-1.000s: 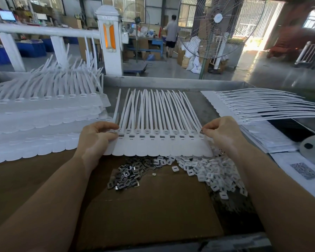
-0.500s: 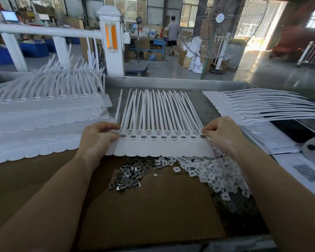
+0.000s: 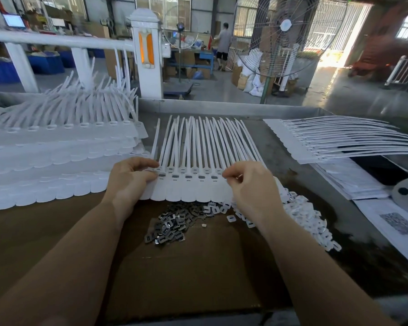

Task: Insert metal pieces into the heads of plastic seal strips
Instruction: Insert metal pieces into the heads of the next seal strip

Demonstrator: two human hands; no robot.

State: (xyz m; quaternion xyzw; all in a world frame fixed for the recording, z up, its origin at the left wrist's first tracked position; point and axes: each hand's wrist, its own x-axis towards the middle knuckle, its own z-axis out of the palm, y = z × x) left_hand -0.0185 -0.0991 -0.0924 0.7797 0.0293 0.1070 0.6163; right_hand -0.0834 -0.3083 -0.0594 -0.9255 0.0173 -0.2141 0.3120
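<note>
A joined sheet of white plastic seal strips (image 3: 193, 184) lay flat at centre, tails fanning toward 12 o'clock, scalloped tags toward 6; several head slots showed dark metal; at 6 o'clock of the sheet lay a loose heap of grey metal pieces (image 3: 174, 223), touching a pile of white clips (image 3: 299, 220) at 4 o'clock.

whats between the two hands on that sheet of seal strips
In the head view, a row of strip heads with dark slots lies between the left hand and the right hand.
</note>
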